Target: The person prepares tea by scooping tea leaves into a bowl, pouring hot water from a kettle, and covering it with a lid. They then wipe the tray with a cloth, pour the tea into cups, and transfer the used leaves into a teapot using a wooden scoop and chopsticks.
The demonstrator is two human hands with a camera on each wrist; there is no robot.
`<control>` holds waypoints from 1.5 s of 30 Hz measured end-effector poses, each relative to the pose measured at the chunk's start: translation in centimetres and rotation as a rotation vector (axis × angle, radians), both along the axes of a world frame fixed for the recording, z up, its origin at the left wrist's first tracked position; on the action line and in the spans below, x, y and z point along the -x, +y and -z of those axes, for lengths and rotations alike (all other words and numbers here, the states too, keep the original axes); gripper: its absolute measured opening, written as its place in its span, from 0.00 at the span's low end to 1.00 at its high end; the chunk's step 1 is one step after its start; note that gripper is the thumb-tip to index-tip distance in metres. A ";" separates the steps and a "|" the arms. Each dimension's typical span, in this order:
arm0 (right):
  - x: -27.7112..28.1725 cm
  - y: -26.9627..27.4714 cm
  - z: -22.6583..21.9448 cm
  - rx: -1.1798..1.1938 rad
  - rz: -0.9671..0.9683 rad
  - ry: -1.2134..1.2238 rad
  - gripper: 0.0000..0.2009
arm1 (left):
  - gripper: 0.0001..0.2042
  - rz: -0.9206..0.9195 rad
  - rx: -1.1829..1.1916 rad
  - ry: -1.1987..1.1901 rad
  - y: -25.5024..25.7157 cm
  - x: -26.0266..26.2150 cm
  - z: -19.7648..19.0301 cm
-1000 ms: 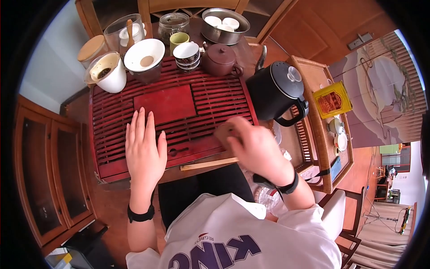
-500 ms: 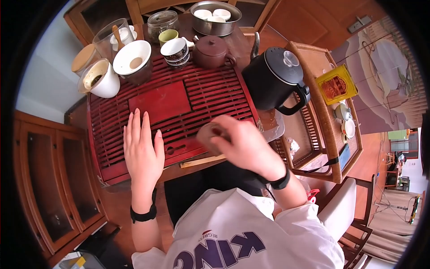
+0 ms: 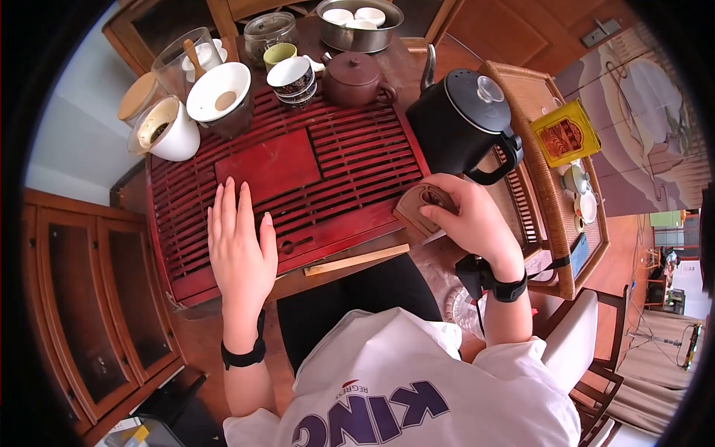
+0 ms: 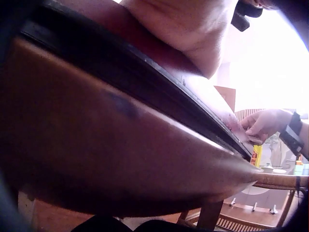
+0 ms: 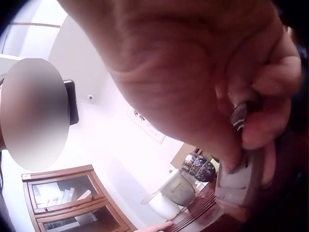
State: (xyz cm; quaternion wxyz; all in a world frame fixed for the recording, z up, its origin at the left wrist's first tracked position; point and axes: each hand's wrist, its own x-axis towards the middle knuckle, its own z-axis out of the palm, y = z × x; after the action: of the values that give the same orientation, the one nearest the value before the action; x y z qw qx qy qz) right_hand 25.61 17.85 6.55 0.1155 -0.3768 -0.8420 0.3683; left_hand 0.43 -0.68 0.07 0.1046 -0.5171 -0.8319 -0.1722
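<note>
A red slatted tea tray [image 3: 268, 167] lies in front of me in the head view. My left hand [image 3: 242, 238] rests flat on its front left part, fingers straight and pointing away. My right hand [image 3: 473, 220] is at the tray's front right corner, thumb and fingers gripping a flat brown pad [image 3: 417, 211] with a rounded edge. In the right wrist view the pad [image 5: 236, 186] shows below the curled fingers; its exact kind I cannot tell. Past the tray's edge, the right hand [image 4: 265, 123] also appears in the left wrist view.
Along the back stand a white pitcher [image 3: 177, 138], a white strainer [image 3: 218, 93], stacked cups [image 3: 292, 80] and a brown teapot [image 3: 354, 78]. A black kettle [image 3: 462, 123] is at the right, beside a wicker stand [image 3: 536, 141]. A wooden strip [image 3: 357, 260] lies along the table's front edge.
My right hand with the brown pad moved left over the tray's front, then right to its front right corner. The left hand has stayed on the tray.
</note>
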 end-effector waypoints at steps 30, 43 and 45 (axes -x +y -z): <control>7.7 0.8 0.7 -0.208 -0.480 0.099 0.16 | 0.24 0.002 0.012 -0.014 0.0 0.1 0.0; 7.9 2.1 0.4 -0.135 -0.534 0.086 0.18 | 0.24 0.001 0.016 -0.021 0.1 0.0 -0.1; 8.1 2.1 0.2 -0.140 -0.511 0.102 0.18 | 0.24 -0.004 0.015 -0.019 0.1 0.0 0.0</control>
State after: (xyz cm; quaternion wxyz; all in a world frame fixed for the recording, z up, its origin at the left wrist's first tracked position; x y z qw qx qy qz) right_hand 17.54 19.95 6.35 0.0869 -0.1242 -0.9264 0.3447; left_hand 0.43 -0.55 0.12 0.0932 -0.5143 -0.8352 -0.1709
